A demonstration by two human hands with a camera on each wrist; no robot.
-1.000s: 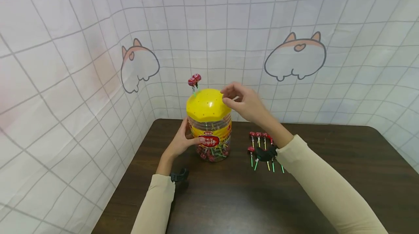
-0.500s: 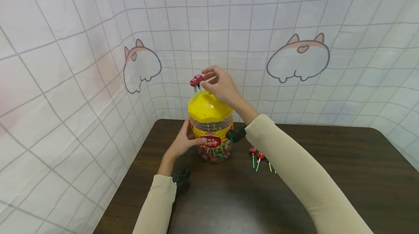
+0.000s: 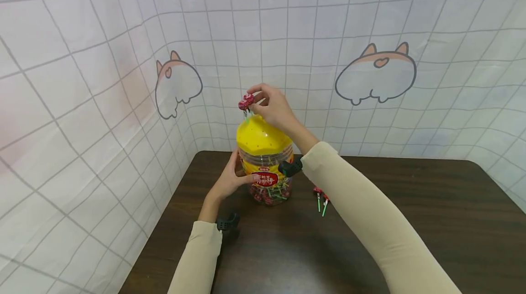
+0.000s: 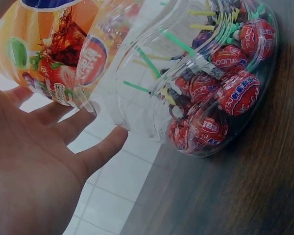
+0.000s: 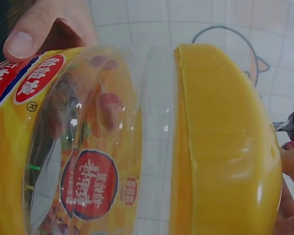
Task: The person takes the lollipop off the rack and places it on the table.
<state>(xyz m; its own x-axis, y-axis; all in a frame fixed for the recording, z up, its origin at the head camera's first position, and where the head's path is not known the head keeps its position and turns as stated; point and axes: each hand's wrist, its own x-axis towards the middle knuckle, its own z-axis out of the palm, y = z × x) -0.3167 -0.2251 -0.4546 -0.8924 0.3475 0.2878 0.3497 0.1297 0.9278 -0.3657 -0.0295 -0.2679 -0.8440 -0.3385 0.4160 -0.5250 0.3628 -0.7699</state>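
Note:
A clear plastic jar (image 3: 265, 182) of lollipops, with a yellow label and a domed yellow lid (image 3: 263, 136), stands on the table. My left hand (image 3: 227, 182) holds its left side, thumb on the label and fingers behind. In the left wrist view, spread fingertips of the left hand (image 4: 44, 161) touch the clear wall, with red-wrapped lollipops (image 4: 237, 93) inside. Two lollipops (image 3: 244, 105) stand upright in the lid's left part. My right hand (image 3: 273, 106) reaches over the lid and pinches the right-hand one near its head; its fingertips partly hide in the right wrist view.
A few loose lollipops (image 3: 324, 205) lie on the dark wooden table (image 3: 263, 248), right of the jar, partly covered by the right sleeve (image 3: 361, 202). A white grid-patterned cloth (image 3: 304, 20) hangs behind and to the left.
My right hand has moved left from the lid's right side to the two standing lollipops, and its fingers now close on one. The left hand keeps its place on the jar.

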